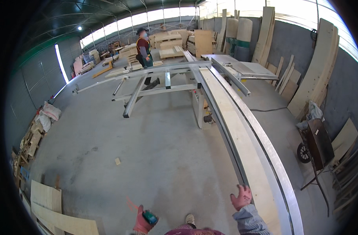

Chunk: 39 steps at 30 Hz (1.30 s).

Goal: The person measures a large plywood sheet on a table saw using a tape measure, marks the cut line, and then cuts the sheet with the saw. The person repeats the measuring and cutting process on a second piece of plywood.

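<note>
My left hand point(141, 223), in a pinkish-red glove, is closed around a small dark green object point(150, 217) low in the head view; its kind is hard to make out. Thin red streaks point(131, 203) show just beyond these fingers. My right hand point(241, 198), gloved the same way, has its fingers spread at the left edge of a long pale wooden board point(247, 150). Whether it presses on the board or only on the metal edge beside it, I cannot tell. The board lies lengthwise on the long sliding table point(279, 168) of a panel saw.
A metal crosscut frame point(159, 92) juts left from the saw. Beyond it stands a person point(143, 49) near stacked timber point(169, 41). A wheeled cart point(319, 145) is at right, with tall boards point(316, 64) against the wall. Planks point(63, 221) lie at lower left; a wood offcut point(117, 161) is on the floor.
</note>
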Tool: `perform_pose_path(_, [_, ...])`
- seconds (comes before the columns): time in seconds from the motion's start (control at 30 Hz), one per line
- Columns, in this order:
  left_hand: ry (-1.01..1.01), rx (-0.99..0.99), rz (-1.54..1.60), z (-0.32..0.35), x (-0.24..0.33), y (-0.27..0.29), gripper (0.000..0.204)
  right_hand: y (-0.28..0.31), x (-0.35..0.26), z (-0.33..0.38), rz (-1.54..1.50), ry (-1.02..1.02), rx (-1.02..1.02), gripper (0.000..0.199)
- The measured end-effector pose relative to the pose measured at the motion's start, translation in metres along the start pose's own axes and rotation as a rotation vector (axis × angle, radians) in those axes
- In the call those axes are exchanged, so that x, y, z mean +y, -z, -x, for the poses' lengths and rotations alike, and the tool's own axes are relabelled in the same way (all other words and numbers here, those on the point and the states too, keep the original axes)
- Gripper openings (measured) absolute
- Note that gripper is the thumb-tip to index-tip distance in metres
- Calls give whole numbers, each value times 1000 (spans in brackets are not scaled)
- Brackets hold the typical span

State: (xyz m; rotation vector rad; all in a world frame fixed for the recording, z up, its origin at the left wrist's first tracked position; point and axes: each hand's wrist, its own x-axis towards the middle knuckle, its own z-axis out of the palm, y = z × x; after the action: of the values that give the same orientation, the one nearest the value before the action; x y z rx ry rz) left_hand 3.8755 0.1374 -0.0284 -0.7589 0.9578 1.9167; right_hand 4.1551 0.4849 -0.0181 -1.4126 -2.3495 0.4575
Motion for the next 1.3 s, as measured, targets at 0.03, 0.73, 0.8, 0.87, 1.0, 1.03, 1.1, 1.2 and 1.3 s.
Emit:
perform_pose_path(0.03, [43,-50,-42,-15,13,-38,42,3,9,-22,29,-46,2,66])
perform_pose_path(0.73, [142,-530,-746,-376,83,-649,42,-29,-4,-360,610,-520,-281,107])
perform_pose_path(0.8, [124,-548,-826,-417,87,-695,44,-43,7,-358,574,-439,-177,116])
perform_pose_path(0.87, [114,-602,-865,-455,82,-735,45,-52,17,-354,485,-397,-91,120])
perform_pose_path(1.0, [96,-724,-1112,-523,84,-811,42,-55,29,-354,496,-528,-270,128])
perform_pose_path(1.03, [65,-768,-1125,-537,83,-826,44,-54,28,-355,491,-542,-296,128])
perform_pose_path(1.1, [-43,-891,-1126,-566,77,-858,50,-51,30,-363,474,-555,-341,127])
perform_pose_path(1.2, [-217,-938,-1361,-606,70,-899,60,-49,26,-372,466,-571,-350,125])
perform_pose_path(1.3, [-780,-856,-1769,-640,59,-944,71,-48,25,-379,480,-591,-366,123])
